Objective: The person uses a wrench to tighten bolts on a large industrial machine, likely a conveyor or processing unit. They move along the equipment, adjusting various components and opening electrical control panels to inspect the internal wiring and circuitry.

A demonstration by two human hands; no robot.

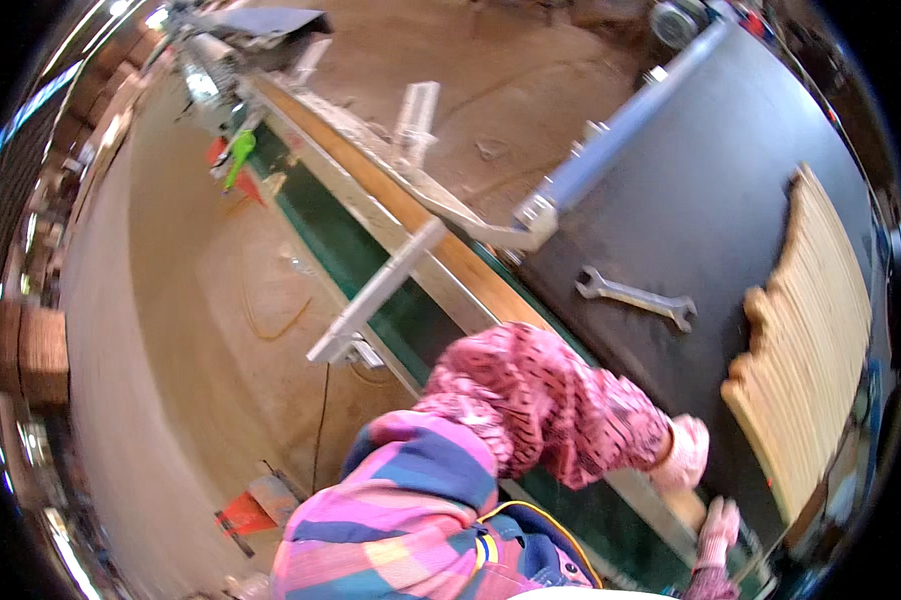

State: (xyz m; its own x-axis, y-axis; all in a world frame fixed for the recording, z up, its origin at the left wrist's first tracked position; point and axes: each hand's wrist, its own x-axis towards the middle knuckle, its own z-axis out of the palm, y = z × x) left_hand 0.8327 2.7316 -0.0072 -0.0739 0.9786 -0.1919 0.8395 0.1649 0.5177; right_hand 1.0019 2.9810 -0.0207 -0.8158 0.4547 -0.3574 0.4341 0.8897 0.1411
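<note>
Strip of tan wood [485,285] seems to run along its channel from eleven o'clock down to four, part-hidden under the pink sleeve [600,410]. At four I've got the left hand [682,452] gloved and curled beside the wood; whether that grip is clamped on anything, I can't tell. Just below it, the right hand [718,530], close to the worktop [660,220] edge, its grip equally unreadable from here. My worry: wood shifting in the channel could pinch a fingertip. Over at three, the open-ended wrench [635,298] lies uncovered; a bump might send it skidding. Farther out, stacked wavy-edged slats [815,340], and one stray knock could fan them apart. Pale crossbar [375,295] at nine: possible sleeve snag.
</note>
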